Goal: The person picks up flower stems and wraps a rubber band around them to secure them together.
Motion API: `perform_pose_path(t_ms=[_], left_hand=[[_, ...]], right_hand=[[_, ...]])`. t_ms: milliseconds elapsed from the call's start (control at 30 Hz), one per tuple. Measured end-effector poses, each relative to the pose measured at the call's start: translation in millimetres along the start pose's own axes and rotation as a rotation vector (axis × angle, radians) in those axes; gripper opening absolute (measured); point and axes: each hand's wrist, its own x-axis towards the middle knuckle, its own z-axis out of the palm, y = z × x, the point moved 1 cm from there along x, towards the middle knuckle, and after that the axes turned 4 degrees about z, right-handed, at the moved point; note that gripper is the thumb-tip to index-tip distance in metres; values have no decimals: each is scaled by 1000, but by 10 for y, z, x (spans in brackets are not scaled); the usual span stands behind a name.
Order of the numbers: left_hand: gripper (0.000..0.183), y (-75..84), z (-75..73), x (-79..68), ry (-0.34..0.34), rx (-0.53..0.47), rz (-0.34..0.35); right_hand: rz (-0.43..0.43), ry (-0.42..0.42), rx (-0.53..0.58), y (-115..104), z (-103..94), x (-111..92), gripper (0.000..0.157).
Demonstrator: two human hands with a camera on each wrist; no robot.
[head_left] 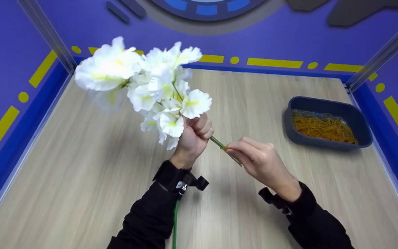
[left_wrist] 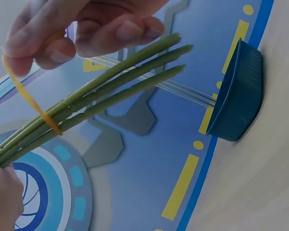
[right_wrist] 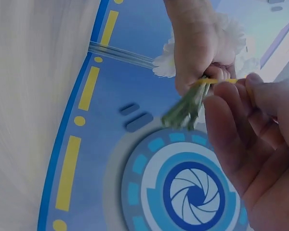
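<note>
White artificial flowers with yellow-tinged petals form a bunch in the head view. My left hand grips their green stems just below the blooms, and the cut ends slant down to the right. Three stems show side by side in the left wrist view. Around them loops a yellow rubber band, its free end stretched away from the stems. My right hand pinches that end between thumb and finger, as the right wrist view also shows. The bunch is held above the table.
At the right of the wooden table stands a dark grey plastic box holding many yellow rubber bands. Blue panels with yellow marks wall the table at back and sides. A green cable runs beside the left sleeve.
</note>
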Motion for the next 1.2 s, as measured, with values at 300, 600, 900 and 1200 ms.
perform_pose_path(t_ms=[300, 600, 900, 1200], left_hand=[[57, -37, 70, -37, -82, 94, -137], [55, -85, 132, -87, -65, -103, -177], [47, -109, 170, -110, -24, -400, -127], [43, -58, 131, -81, 89, -348, -31]], right_hand=[[100, 77, -66, 100, -162, 18, 14], [162, 102, -63, 234, -196, -6, 14], [202, 24, 133, 376, 70, -58, 18], [156, -101, 171, 256, 442, -132, 7]])
